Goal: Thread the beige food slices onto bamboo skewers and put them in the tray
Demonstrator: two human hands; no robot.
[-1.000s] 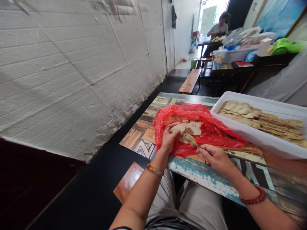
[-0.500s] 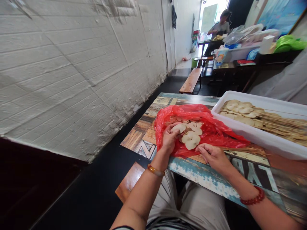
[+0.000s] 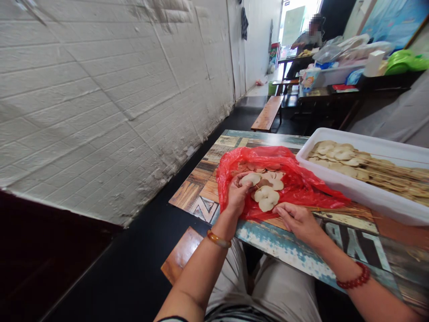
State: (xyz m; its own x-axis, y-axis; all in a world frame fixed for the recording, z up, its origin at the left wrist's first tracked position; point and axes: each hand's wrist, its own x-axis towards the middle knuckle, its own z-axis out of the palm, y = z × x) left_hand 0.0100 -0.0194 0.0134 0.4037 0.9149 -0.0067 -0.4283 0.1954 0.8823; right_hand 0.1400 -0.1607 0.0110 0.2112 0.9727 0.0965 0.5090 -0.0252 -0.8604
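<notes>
The person's left hand (image 3: 237, 196) has its thumb and fingers closed on a pale slice (image 3: 252, 179), flat and rounded, cream going to tan. Right at the tips of the right hand (image 3: 295, 220) sits a cluster (image 3: 267, 197) of thin, matte slices, overlapping like petals, its outline lobed. Those fingertips are pinched on its near edge; whether on slice or stick, I can't make out. Both show over a crumpled, glossy red bag (image 3: 259, 153) that spreads around the left fingers, with loose slices (image 3: 277, 182) just past them. Beyond the right fingers, off rightward, a white tub (image 3: 382, 146) holds skewers (image 3: 340, 153) of similar slices.
</notes>
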